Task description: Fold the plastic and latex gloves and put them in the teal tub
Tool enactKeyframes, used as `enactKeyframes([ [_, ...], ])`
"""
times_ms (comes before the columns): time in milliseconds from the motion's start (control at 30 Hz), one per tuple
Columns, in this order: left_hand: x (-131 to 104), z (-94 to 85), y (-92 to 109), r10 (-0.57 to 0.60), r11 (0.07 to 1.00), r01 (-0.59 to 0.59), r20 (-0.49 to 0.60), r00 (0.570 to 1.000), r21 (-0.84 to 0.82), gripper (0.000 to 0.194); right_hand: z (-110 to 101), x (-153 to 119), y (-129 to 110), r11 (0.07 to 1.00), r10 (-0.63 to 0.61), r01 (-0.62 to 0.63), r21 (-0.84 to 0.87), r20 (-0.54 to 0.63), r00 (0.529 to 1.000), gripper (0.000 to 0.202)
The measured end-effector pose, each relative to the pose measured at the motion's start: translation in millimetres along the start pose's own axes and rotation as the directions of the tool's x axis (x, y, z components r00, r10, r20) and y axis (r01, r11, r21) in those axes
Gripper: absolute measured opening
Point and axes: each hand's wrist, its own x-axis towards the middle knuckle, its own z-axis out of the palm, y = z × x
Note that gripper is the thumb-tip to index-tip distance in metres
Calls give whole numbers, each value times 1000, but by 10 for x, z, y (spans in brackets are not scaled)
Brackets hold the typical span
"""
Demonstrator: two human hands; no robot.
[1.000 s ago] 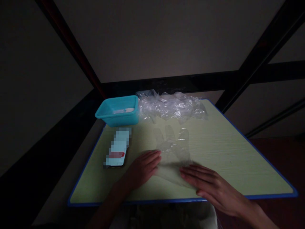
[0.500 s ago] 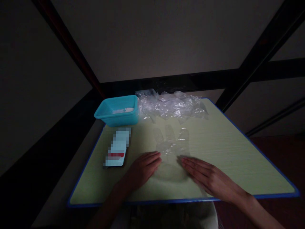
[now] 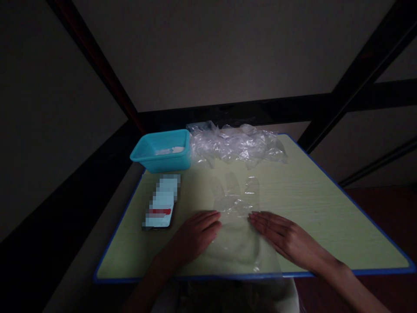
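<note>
A clear plastic glove (image 3: 233, 202) lies on the pale green table with its fingers pointing away from me. My left hand (image 3: 200, 232) rests at the glove's left edge, its fingers pressed together. On the right edge lies my right hand (image 3: 276, 232), fingers together and pointing left. Whether either hand pinches the thin film is hard to make out. The lower part of the glove spreads between my hands towards the table's front edge.
Crumpled clear plastic (image 3: 239, 145) lies along the back of the table (image 3: 325, 217). A turquoise basket (image 3: 167, 163) with white items inside stands at the back left. In front of it is a phone (image 3: 163, 202) with a blurred screen.
My right hand's fingertips have moved slightly up on the glove's edge. The glove's lower part looks more spread out towards the front edge. The view has shifted slightly.
</note>
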Motion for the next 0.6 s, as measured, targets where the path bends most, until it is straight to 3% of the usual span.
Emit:
enactKeyframes([
  [167, 66, -62, -14, -40, 997, 41, 25, 999, -67, 30, -73, 29, 6, 998, 33, -34, 61, 26, 999, 37],
  [367, 170, -92, -136, -162, 943, 171, 57, 985, -284, 29, -150, 104, 64, 962, 152, -159, 222, 51, 987, 34],
  [600, 417, -116, -277, -375, 759, 423, 199, 905, -495, 26, -183, 232, 143, 751, 389, -380, 540, 102, 916, 34],
])
